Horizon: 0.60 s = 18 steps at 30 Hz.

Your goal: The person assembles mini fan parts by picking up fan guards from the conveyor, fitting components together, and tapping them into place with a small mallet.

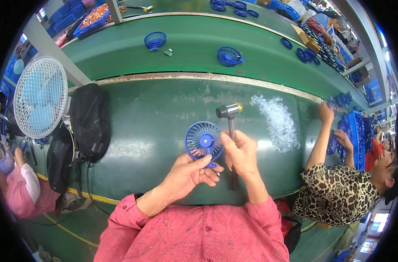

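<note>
My left hand (188, 174) is closed on a round blue fan guard (194, 142) with radial slats, a solid hub and a small tab on its lower edge. The thumb presses over the rim by the tab, and a small pale piece (217, 174) shows at the fingertips, too small to name. My right hand (242, 155) is wrapped round the handle of a hammer (228, 110), whose dark head with a yellowish end points away from me. The right thumb touches the guard's right rim. Part of the handle is hidden by the hand.
Small clear pieces (277, 122) lie heaped on the green table (142, 118). Beyond its edge, a conveyor belt (186, 56) carries blue guards (229, 56). A white fan (41, 96) and black bag (90, 122) stand left. A co-worker (338, 192) works at right, another (33, 187) at left.
</note>
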Motion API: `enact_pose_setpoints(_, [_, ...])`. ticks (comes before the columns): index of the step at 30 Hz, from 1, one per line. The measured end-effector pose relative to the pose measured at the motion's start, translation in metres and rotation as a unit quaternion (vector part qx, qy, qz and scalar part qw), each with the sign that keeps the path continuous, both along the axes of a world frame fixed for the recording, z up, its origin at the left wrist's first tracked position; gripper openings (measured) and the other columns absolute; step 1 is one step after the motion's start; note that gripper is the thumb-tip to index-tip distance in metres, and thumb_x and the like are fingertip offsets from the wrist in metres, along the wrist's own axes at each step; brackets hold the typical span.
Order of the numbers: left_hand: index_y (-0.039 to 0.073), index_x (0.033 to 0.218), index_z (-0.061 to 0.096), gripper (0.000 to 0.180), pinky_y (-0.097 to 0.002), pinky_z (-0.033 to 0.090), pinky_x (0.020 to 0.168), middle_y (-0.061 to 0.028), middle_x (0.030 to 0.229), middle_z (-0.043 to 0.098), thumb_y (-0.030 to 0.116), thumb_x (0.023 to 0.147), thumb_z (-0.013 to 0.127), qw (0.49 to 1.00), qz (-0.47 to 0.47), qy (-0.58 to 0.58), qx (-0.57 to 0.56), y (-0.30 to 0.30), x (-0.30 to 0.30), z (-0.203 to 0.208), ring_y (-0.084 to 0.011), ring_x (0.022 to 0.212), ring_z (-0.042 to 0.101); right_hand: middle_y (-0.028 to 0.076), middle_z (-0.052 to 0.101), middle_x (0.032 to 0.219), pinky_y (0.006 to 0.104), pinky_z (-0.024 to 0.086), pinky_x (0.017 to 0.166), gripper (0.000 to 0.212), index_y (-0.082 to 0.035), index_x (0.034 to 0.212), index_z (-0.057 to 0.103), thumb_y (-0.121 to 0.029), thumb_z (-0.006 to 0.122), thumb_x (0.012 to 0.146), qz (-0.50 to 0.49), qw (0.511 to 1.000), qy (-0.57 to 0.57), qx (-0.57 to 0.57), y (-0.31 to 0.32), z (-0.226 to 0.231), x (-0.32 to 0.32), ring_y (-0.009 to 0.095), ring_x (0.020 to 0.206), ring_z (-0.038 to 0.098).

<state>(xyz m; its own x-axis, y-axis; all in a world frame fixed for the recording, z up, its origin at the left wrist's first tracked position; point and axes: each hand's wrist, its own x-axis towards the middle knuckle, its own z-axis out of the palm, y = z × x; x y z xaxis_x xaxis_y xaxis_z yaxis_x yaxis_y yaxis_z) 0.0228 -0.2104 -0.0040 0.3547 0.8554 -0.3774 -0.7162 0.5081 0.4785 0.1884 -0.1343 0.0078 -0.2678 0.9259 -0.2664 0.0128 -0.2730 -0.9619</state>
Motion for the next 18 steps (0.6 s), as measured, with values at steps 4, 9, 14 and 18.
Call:
enact_pose_setpoints(4, [-0.004,0.114,0.056,0.025,-0.0319,0.06,0.066,-0.0231,0.1,0.068,0.015,0.098,0.056,0.999,0.036,0.002,-0.011,0.003,-0.007,-0.003,-0.0214,0.076,0.07,-0.002,0.056,0.065,0.0239,0.039,0.045,0.03,0.005,0.104,0.065,-0.023,0.068,0.093,0.022,0.996,-0.07,0.058,-0.003,-0.01,-0.001,0.004,0.052,0.05])
enact_pose_setpoints(9, [-0.005,0.111,0.057,0.024,-0.0298,0.06,0.063,-0.0215,0.099,0.068,0.015,0.098,0.056,0.997,0.071,-0.007,-0.011,0.004,-0.01,-0.01,-0.0198,0.074,0.069,0.007,0.07,0.081,0.0252,0.051,0.068,0.029,0.005,0.106,0.067,-0.021,0.067,0.093,0.057,0.995,-0.06,0.056,-0.029,-0.012,-0.002,0.008,0.077,0.062])
enact_pose_setpoints(14, [-0.006,0.107,0.059,0.023,-0.0288,0.058,0.059,-0.0204,0.098,0.068,0.016,0.098,0.056,0.997,0.076,0.001,-0.023,0.004,-0.009,-0.01,-0.018,0.069,0.066,0.005,0.07,0.085,0.0254,0.05,0.066,0.031,0.004,0.11,0.065,-0.02,0.071,0.091,0.088,0.996,-0.029,0.003,-0.044,-0.018,0.003,0.008,0.076,0.062])
enact_pose_setpoints(18, [-0.006,0.106,0.059,0.025,-0.0287,0.058,0.056,-0.0203,0.098,0.068,0.018,0.098,0.056,0.997,0.071,0.028,-0.005,0.005,-0.009,-0.009,-0.0166,0.068,0.066,0.005,0.068,0.082,0.028,0.048,0.059,0.034,0.001,0.114,0.063,-0.014,0.073,0.086,0.128,0.985,-0.101,0.052,-0.036,-0.012,0.014,0.007,0.069,0.06])
